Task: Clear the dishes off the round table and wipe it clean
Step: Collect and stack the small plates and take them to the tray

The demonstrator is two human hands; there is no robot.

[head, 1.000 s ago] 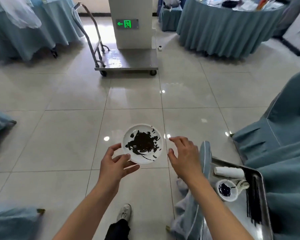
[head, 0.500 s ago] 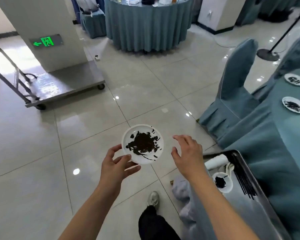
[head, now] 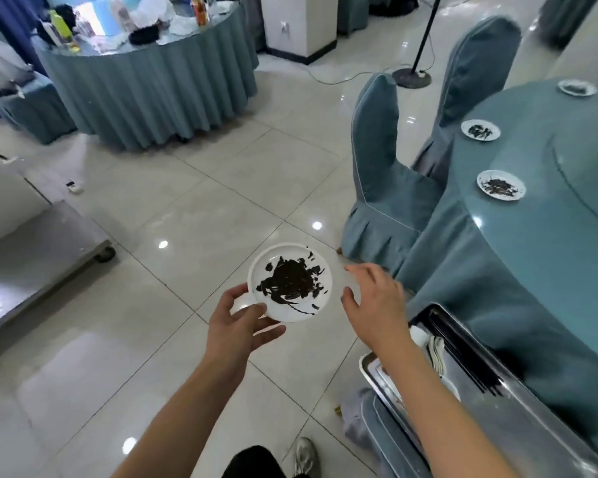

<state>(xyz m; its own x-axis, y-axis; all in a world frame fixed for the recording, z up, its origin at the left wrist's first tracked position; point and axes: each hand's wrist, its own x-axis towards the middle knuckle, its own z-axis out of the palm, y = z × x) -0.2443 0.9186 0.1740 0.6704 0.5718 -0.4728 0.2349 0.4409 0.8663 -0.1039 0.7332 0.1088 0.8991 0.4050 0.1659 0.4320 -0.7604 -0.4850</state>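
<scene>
While held: one plate (head: 290, 282), three tabled.

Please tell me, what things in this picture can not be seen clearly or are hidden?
Head view only:
- Metal tray: the right forearm covers its near left part, and the picture's bottom edge cuts it off.
- Round table: cut off by the right edge, so more dishes may stand out of sight.
- Farthest dirty plate: too small to tell what is on it.
- Held plate: its underside and the left hand fingers beneath it are hidden.

Banquet hall: skirted round tables (head: 145, 81), covered chairs (head: 380, 174)
</scene>
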